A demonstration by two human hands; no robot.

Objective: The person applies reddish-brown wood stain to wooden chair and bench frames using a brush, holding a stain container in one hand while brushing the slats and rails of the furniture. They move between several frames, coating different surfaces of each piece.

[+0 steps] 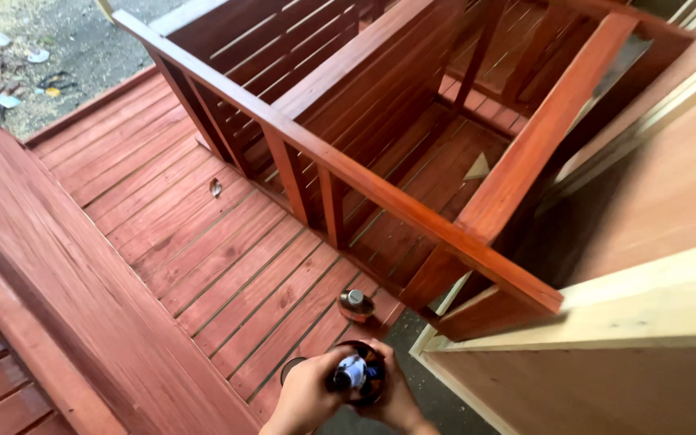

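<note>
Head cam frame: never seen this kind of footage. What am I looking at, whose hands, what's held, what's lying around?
There is only one picture, and no machine in it. A camera worn on a person's head looks down at that person's two bare hands at the bottom edge.

The left hand and the right hand are together around a small dark round container with something white and blue showing in its open top. What it contains is too small to tell.

Below is a red-stained slatted wood panel, lying flat. On it sit a small round tin just beyond the hands and a little pale scrap further off. A red-stained wooden frame with rails and slats stands on the panel. At right is unfinished pale wood boarding. Top left shows gravelly ground with litter.
</note>
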